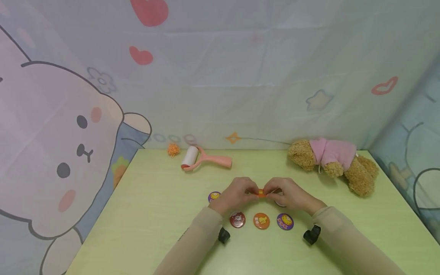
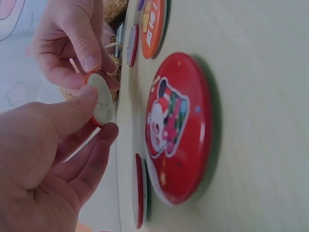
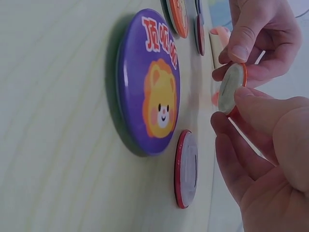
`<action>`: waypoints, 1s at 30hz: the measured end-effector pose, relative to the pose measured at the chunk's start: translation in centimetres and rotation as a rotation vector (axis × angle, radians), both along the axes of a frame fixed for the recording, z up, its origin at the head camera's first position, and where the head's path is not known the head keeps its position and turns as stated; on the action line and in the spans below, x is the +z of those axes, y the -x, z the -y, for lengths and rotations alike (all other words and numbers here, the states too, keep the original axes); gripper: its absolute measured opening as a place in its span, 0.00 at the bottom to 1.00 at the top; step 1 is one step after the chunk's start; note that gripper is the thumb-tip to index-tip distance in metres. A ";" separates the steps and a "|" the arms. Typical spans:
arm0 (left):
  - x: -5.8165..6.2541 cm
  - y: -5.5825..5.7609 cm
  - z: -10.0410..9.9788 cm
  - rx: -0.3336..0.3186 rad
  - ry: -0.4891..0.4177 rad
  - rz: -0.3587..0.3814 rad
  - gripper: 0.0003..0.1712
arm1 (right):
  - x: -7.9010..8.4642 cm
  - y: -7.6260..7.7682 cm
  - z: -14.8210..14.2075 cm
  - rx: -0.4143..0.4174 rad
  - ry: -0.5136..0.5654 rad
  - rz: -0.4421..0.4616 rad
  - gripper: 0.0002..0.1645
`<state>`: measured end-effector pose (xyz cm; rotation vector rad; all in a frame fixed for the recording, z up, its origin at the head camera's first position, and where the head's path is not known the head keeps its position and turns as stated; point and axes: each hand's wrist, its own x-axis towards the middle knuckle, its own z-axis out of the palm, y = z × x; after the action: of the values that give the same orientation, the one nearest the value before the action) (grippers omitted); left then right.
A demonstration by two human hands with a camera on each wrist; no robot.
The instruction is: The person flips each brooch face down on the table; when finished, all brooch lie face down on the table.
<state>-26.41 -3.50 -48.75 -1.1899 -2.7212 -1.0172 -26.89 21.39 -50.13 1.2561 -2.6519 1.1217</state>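
Note:
Both hands hold one small orange button badge [image 1: 261, 193] between them, raised above the table. My left hand [image 1: 237, 194] pinches one side with thumb and fingers. The right hand [image 1: 288, 194] pinches the opposite side. In the wrist views the badge shows its pale back [image 2: 103, 100], with its orange rim turned away from the camera. Nearer the person lie a red badge [image 1: 237, 219], an orange badge [image 1: 261, 220] and a purple badge with a yellow lion [image 3: 161, 101]. Another purple badge [image 1: 214, 196] is beside the left hand. A badge [image 3: 188, 169] with its pale side up lies partly under the right hand.
A pink-handled lint roller [image 1: 209, 159] lies at the back left, beside an orange tangled bundle [image 1: 173, 149]. At the back right a brown teddy bear [image 1: 333, 158] in a pink top lies on its side. A printed cloth [image 1: 213, 76] hangs behind the table [image 1: 144, 221].

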 end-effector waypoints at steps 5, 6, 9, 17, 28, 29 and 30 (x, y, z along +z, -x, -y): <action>-0.2 0.1 0.1 0.004 -0.012 -0.042 0.03 | 0.3 -0.1 0.0 -0.025 -0.002 0.021 0.10; -0.2 0.1 0.1 0.006 -0.011 -0.053 0.03 | 0.3 -0.1 0.0 -0.029 -0.004 0.026 0.10; -0.2 0.2 0.3 0.015 -0.013 -0.077 0.03 | 0.4 -0.2 0.1 -0.039 -0.009 0.039 0.08; -0.4 0.2 0.4 0.023 -0.015 -0.078 0.05 | 0.4 -0.3 0.2 -0.067 0.000 0.056 0.06; -0.4 0.2 0.4 0.064 0.009 -0.033 0.05 | 0.5 -0.3 0.4 -0.112 0.011 0.081 0.07; -0.3 0.1 0.4 0.066 0.009 -0.033 0.05 | 0.5 -0.3 0.4 -0.113 0.010 0.082 0.07; -0.3 0.1 0.3 0.067 0.006 -0.031 0.05 | 0.5 -0.3 0.4 -0.113 0.011 0.083 0.07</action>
<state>-26.54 -3.85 -49.05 -1.0971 -2.7219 -0.9753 -26.59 21.01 -49.61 1.0657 -2.7318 1.1948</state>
